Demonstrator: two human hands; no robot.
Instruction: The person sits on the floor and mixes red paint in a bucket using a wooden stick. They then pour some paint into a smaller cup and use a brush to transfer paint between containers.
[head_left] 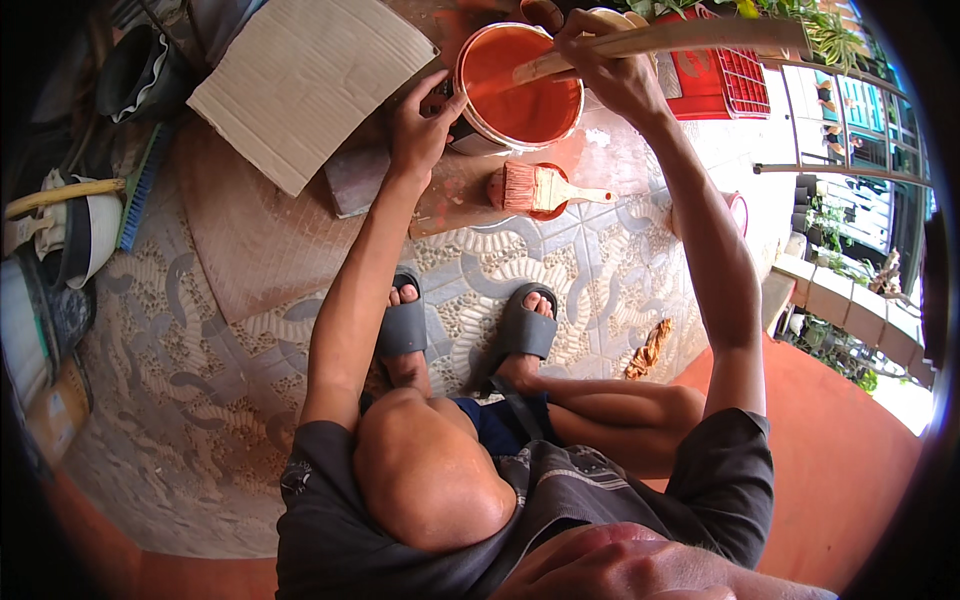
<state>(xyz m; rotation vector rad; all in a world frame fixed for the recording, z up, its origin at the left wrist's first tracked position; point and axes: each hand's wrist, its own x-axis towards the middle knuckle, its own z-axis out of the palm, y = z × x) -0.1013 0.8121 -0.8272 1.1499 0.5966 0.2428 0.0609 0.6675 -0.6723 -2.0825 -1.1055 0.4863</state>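
Note:
A round white bucket [472, 140] of orange-red paint [535, 112] stands on the floor in front of me. My left hand [425, 130] grips the bucket's left side, thumb by the rim. In my right hand [615, 80] is a long flat wooden stick [700, 38]. Its lower end reaches into the bucket, at the paint; the other end points out to the right. Closer to me than the bucket, a paintbrush [545, 189] with reddish bristles and a pale handle lies across a small red round container.
A cardboard sheet [310, 85] lies left of the bucket. Beyond my right hand stands a red crate [715, 75]. A blue-bristled broom [140, 190] and a black pot [145, 70] are at far left. A dry leaf [648, 350] lies on the patterned tiles near my right foot.

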